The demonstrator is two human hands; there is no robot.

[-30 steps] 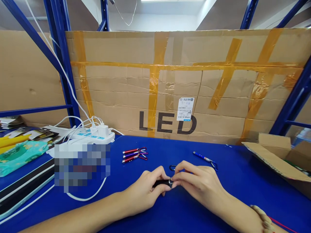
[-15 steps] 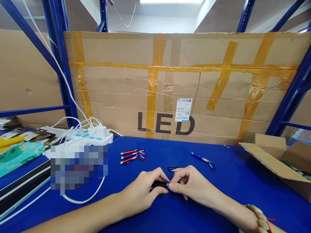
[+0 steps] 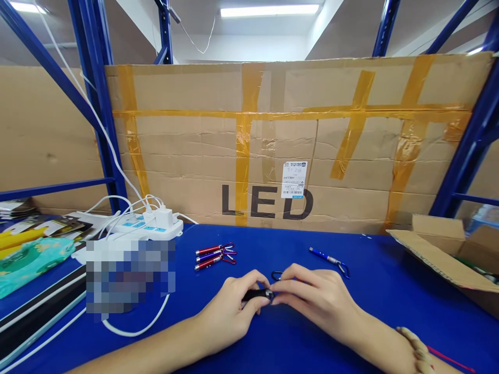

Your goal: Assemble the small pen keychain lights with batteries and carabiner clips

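My left hand [image 3: 236, 306] pinches a small black keychain flashlight [image 3: 255, 295] between thumb and fingers, with its silver end facing right. At that end, the fingertips of my right hand [image 3: 317, 298] are gathered around the rim, fingers fairly straight and the thumb partly hidden. Just behind the fingertips, a black carabiner clip [image 3: 276, 275] shows in part; whether it is joined to the flashlight is hidden. Farther back to the left lie several similar keychain flashlights, red and purple [image 3: 212, 255], with clips. A blue one [image 3: 326, 255] lies at the back right.
A white power strip [image 3: 167, 227] with plugged-in cables stands at the back left, near a blurred-out patch. An open cardboard box [image 3: 424, 254] is at the right edge. A tall cardboard sheet [image 3: 195, 156] marked LED closes off the back of the blue table [image 3: 304, 343].
My right hand has gone from a curled pinch at the flashlight's end to straighter fingers, uncovering more of the silver end. The view has tilted up slightly. My left hand keeps its hold.
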